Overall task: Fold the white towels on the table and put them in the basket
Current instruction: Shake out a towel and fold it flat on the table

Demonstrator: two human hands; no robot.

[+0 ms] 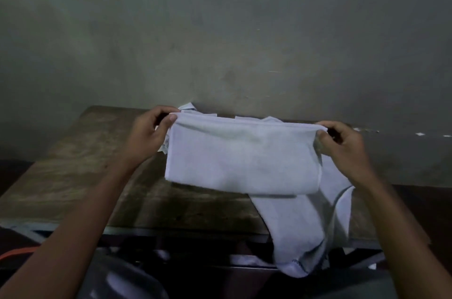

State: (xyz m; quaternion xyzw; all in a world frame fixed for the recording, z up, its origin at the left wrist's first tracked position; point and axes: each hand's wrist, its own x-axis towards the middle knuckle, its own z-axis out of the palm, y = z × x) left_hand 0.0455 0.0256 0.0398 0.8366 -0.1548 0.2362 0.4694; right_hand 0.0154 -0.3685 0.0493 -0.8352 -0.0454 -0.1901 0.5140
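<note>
Above the table (73, 164), our left hand (149, 132) and right hand (342, 144) pinched the towel (242, 154) by 2 corners, to hang it flat.

The left hand (149, 132) pinches the upper left corner of a folded white towel (242, 154). The right hand (342, 144) pinches the upper right corner. The towel hangs doubled between both hands, over the wooden table (80, 176). Below the right hand, a second white towel (300, 230) lies on the table and drapes over its near edge. Beyond the left hand, further white cloth (188, 106) lies against the grey wall (220, 29). Below the left forearm, an orange item (17, 253) shows, too dim to identify.
</note>
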